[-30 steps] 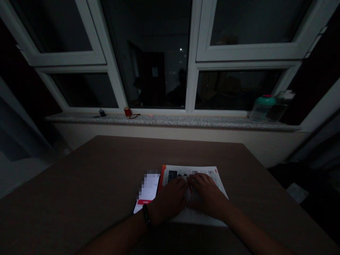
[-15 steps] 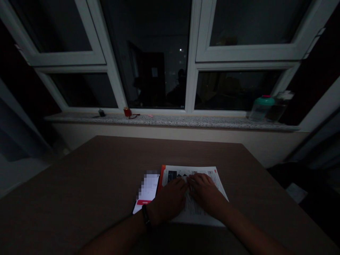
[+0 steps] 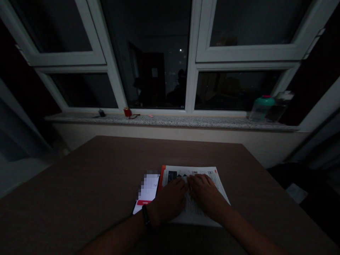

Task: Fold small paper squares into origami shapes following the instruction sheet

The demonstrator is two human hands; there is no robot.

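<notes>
A printed booklet (image 3: 196, 217) with an orange-red left edge lies on the table, its pages carrying text and small pictures. Over its middle, my left hand (image 3: 171, 198) and my right hand (image 3: 205, 193) meet with their fingertips close together. The fingers of both are curled and closed. Whatever is between them, if anything, is too dark and covered to make out. Small dark pointed shapes show just beyond the fingertips. On my left wrist is a black band (image 3: 146, 217). A lit phone (image 3: 148, 187) lies left of the booklet, partly behind my left forearm.
The brown table (image 3: 106, 170) reaches toward a granite windowsill (image 3: 172, 120). On the sill stand a small dark bottle (image 3: 101, 113), a red jar (image 3: 127, 112) and a teal-lidded clear container (image 3: 261, 108) beside another clear one (image 3: 278, 108). Dark items lie right of the table.
My right hand and forearm have shifted very slightly. The fingertips stay together over the booklet, and the phone and booklet remain in place.
</notes>
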